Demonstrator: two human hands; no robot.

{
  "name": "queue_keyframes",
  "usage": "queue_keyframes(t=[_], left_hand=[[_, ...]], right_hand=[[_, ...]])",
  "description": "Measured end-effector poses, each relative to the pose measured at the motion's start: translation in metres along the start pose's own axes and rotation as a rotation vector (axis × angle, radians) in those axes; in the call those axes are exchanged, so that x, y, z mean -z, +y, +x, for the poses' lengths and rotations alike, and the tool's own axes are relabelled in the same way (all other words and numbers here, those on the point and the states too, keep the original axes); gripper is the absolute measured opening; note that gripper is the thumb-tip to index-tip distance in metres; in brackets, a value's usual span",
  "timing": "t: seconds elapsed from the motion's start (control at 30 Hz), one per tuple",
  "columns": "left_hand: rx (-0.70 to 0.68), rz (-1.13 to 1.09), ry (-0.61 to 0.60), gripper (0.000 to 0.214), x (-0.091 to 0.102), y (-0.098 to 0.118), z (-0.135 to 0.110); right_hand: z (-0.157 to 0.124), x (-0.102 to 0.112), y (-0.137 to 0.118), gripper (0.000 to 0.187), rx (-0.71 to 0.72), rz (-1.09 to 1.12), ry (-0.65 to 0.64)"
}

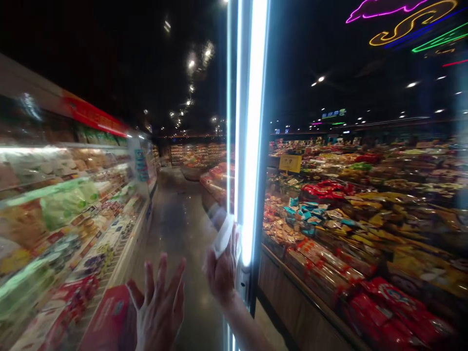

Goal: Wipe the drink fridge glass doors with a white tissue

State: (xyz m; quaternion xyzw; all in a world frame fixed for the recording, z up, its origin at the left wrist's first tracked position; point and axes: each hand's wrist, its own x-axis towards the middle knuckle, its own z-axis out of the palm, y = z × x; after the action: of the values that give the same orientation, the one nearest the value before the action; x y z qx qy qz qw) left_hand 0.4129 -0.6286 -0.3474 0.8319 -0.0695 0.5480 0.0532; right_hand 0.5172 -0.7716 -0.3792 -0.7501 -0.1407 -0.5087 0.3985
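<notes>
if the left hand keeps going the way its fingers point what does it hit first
The left hand would most likely meet the glass pane of the lit cooler door first, though depth is hard to judge here.

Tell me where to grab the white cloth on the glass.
Grip the white cloth by its loose upper end, which sticks up past the right hand, and come from the left, above the fingers. The rest seems pressed flat against the glass under that hand, leaving no free edge there.
</notes>
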Motion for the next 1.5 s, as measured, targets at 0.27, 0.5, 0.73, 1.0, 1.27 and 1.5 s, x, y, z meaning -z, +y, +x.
queue_keyframes(t=[0.27,0.5,0.73,1.0,1.27,1.5], left_hand=[[-0.012,0.134,-0.004,0.087,0.020,-0.015,0.001],[-0.021,0.176,0.034,0.086,0.052,-0.046,0.002],[0.119,0.194,0.051,0.085,0.092,-0.101,-0.027],[0.178,0.200,0.070,0.084,0.129,-0.145,-0.044],[0.247,0.281,0.033,0.091,0.178,-0.206,-0.070],[0.298,0.272,0.070,0.090,0.206,-0.239,-0.092]], right_hand=[[-0.033,0.003,-0.021,0.082,-0.010,-0.011,0.063],[0.036,-0.008,-0.077,0.071,0.152,0.034,0.117],[-0.087,-0.046,-0.108,0.080,0.136,0.035,0.084],[-0.001,-0.050,-0.205,0.074,0.329,0.096,0.002],[-0.165,-0.097,-0.216,0.076,0.540,0.030,-0.107],[-0.054,-0.097,-0.344,0.080,0.523,0.098,-0.108]])
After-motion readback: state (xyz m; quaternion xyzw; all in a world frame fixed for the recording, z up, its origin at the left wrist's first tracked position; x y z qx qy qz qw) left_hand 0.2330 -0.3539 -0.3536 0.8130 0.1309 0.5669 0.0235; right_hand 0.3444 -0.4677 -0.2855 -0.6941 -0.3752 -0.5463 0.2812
